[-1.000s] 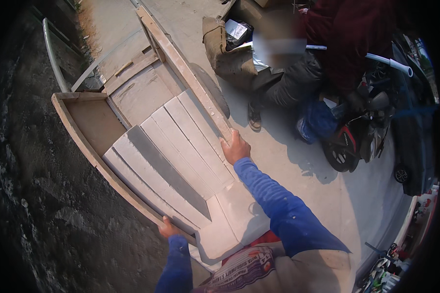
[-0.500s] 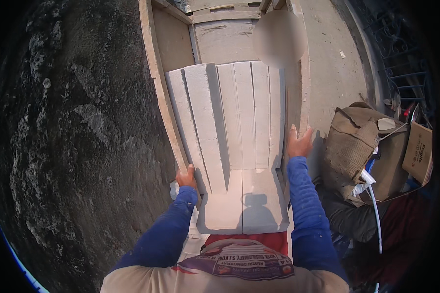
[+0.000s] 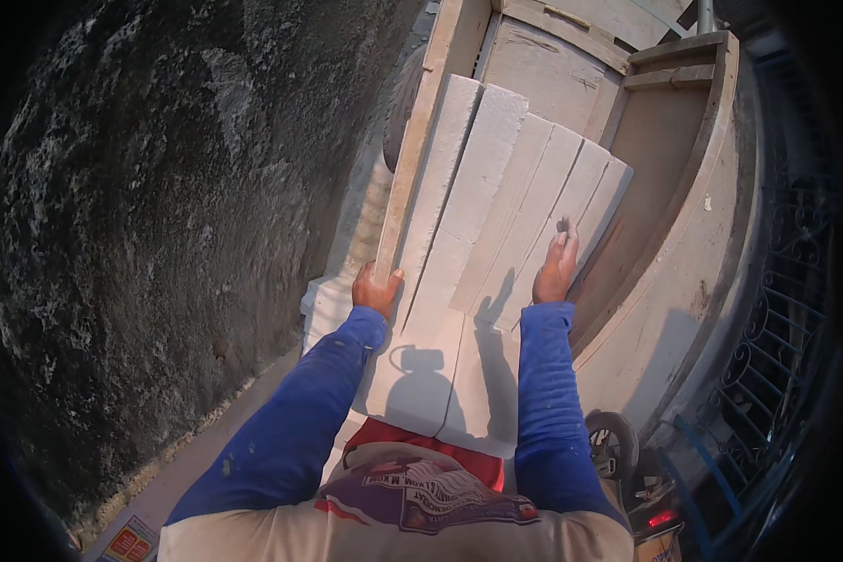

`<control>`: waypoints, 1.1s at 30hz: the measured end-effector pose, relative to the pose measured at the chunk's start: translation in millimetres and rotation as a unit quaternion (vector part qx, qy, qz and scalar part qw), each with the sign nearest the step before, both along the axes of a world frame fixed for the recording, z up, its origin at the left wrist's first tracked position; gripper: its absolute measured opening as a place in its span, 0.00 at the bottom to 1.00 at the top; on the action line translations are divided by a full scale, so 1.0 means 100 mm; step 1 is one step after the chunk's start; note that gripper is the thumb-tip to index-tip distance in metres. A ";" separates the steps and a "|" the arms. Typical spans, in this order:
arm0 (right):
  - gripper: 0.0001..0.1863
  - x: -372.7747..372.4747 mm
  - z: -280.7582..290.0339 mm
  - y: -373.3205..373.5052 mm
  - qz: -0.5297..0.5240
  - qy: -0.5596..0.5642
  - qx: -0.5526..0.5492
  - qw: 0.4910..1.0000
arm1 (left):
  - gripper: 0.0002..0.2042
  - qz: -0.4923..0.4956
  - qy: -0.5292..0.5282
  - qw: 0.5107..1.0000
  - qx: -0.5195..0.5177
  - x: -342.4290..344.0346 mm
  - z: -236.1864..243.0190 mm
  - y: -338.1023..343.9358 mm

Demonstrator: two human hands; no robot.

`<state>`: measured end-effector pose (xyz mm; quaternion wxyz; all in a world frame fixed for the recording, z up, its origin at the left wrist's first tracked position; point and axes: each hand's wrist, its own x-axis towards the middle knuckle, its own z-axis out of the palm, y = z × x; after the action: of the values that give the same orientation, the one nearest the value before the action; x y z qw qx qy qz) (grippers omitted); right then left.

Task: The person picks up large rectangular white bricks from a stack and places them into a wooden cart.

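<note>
White slabs [image 3: 496, 234], lengthwise, pointing away

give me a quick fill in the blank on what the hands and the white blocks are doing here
1. The left hand grips the wooden side rail of the ____.
2. The right hand lies flat on the row of ____ blocks.
3. Both forearms wear ____ sleeves.
4. To the person's left rises a dark, rough ____.

Missing words: cart; white; blue; wall
</note>
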<state>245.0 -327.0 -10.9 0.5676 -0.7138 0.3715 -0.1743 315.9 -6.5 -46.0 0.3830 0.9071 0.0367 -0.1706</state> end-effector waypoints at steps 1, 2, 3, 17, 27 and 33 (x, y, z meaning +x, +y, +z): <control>0.36 0.18 -0.22 -0.02 0.012 -0.002 -0.003 1.000 | 0.20 0.012 -0.002 1.000 -0.003 0.00 0.04 -0.01; 0.37 0.34 -0.42 -0.08 -0.062 -0.006 0.189 0.980 | 0.20 -0.013 -0.014 1.000 0.006 0.02 0.07 -0.04; 0.38 0.52 -0.60 -0.07 -0.132 -0.004 0.377 0.917 | 0.20 -0.036 -0.025 0.999 0.021 0.02 0.08 -0.01; 0.47 1.39 -0.70 0.17 -0.004 -0.015 0.378 0.926 | 0.32 -0.016 -0.019 0.999 0.043 -0.02 0.09 0.10; 0.29 2.65 -0.52 -0.82 0.052 -0.006 0.312 0.949 | 0.33 -0.025 0.009 0.999 0.042 -0.06 0.05 0.10; 0.27 2.60 -0.61 -0.95 0.063 -0.110 0.454 0.882 | 0.26 -0.016 -0.043 0.998 0.048 -0.02 0.05 0.00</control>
<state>504.7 -421.8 -71.7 0.8766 -0.3758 0.2993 -0.0280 313.5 -6.7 -41.2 0.3370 0.9315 0.0135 -0.1360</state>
